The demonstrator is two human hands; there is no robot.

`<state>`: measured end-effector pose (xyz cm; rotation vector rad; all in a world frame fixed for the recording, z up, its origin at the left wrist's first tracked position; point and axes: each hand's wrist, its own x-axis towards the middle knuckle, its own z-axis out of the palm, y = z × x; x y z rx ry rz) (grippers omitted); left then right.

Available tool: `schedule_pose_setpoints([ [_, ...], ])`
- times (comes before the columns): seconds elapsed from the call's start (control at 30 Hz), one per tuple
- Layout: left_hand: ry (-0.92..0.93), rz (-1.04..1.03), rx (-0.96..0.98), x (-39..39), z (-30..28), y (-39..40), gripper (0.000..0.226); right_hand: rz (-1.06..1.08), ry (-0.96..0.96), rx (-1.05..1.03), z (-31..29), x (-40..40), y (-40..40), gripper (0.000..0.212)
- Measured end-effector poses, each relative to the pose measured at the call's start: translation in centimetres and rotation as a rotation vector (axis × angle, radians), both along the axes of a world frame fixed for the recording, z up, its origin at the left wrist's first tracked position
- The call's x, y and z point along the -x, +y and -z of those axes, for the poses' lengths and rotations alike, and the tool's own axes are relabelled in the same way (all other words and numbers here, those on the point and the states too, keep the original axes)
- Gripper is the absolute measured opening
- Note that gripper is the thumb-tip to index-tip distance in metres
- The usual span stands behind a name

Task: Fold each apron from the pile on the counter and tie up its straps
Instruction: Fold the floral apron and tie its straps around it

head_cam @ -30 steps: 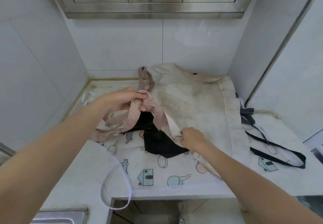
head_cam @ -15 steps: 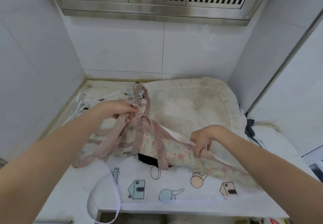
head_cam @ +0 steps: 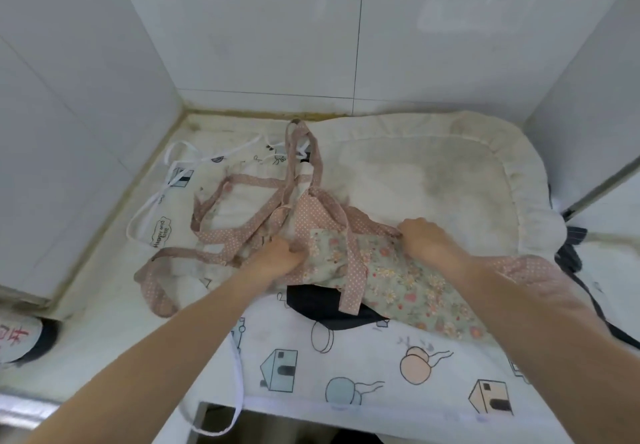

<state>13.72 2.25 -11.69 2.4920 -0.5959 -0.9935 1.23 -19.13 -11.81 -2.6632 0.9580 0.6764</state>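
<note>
Floral cotton with pink dotted trim is lying across the middle of the counter: the floral apron is sitting on top of the pile, over a white cartoon-print apron and a dark cloth, with a cream ruffled apron spreading behind it. In the head view, the only one, the left hand is gripping the floral apron at its left edge, fingers curled into the fabric. The right hand is pinching the apron's far edge, just right of the left hand. The dotted straps are trailing loose to the left of the floral apron, looping toward the back wall.

To fold well, I judge both hands should be pulling the fabric taut and flat before doubling it over, keeping the straps clear of the fold so they are staying free for tying.

No containers are showing.
</note>
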Motion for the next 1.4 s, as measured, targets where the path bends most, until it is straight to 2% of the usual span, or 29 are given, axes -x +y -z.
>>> schedule_pose_setpoints([
  [0.1,0.189,-0.144,0.183,-0.7,-0.2,-0.1,0.024,0.007,0.026,-0.052,0.4,-0.1,-0.6,0.022],
  [0.2,0.418,-0.079,0.19,-0.4,-1.4,0.4,0.024,-0.007,0.075,-0.085,0.6,0.0,-0.6,0.019],
  [0.33,0.277,0.044,-0.054,-1.5,-1.9,3.0,0.034,-0.053,0.154,-0.022,1.3,-0.4,0.8,0.016],
  [0.43,0.328,0.016,-0.141,-1.8,-1.5,4.8,0.026,-0.127,0.145,0.127,1.6,-0.2,2.5,0.016],
  [0.5,0.11,0.123,-0.172,-1.7,-2.0,4.3,0.016,-0.143,0.098,0.148,1.7,0.5,2.7,0.017],
  [0.6,-0.403,0.268,-0.11,-1.1,-2.8,1.8,0.034,-0.056,0.108,0.035,0.7,2.0,1.2,0.026],
  [0.67,-0.585,0.38,-0.118,-0.3,-2.9,-0.2,0.049,-0.002,0.183,-0.095,-0.1,3.6,-0.2,0.037],
  [0.73,-0.682,0.563,-0.152,0.5,-2.5,-1.7,0.062,0.049,0.274,-0.237,-0.6,5.4,-1.5,0.049],
  [0.77,-0.788,0.687,-0.129,0.6,-2.0,-2.7,0.066,0.067,0.306,-0.249,-0.8,6.6,-2.1,0.054],
  [0.8,-0.897,0.801,-0.109,0.4,-1.6,-3.4,0.065,0.06,0.322,-0.215,-0.7,7.5,-2.6,0.05],
  [0.83,-0.965,0.882,-0.13,0.2,-1.2,-4.2,0.06,0.065,0.298,-0.123,-0.8,8.6,-3.2,0.033],
  [0.87,-0.92,0.914,-0.208,0.0,-0.8,-4.9,0.053,0.076,0.247,-0.025,-1.0,9.7,-3.7,0.01],
  [0.93,-0.717,0.85,-0.402,0.0,-0.7,-6.0,0.041,0.149,0.114,0.145,-1.3,11.0,-4.9,0.013],
  [1.03,-0.682,0.657,-0.385,-0.2,-0.9,-7.2,0.034,0.164,-0.076,0.309,-1.0,11.5,-5.9,0.005],
  [1.13,-0.609,0.525,-0.327,-0.8,-1.3,-7.1,0.03,0.162,-0.171,0.33,0.0,10.3,-5.2,0.018],
  [1.2,-0.554,0.519,-0.215,-1.1,-1.1,-6.6,0.023,0.176,-0.275,0.265,-0.2,8.2,-4.0,0.025],
  [1.27,-0.596,0.524,-0.104,-1.1,-0.9,-5.8,0.021,0.086,-0.368,0.013,-1.0,4.7,-2.2,0.032],
  [1.33,-0.685,0.474,-0.027,-0.9,-0.7,-5.2,0.025,-0.059,-0.259,-0.319,-2.0,1.0,0.7,0.048],
  [1.4,-0.648,0.356,0.06,-0.7,-0.9,-5.0,0.024,-0.168,-0.123,-0.469,-1.8,-1.7,4.1,0.059],
])
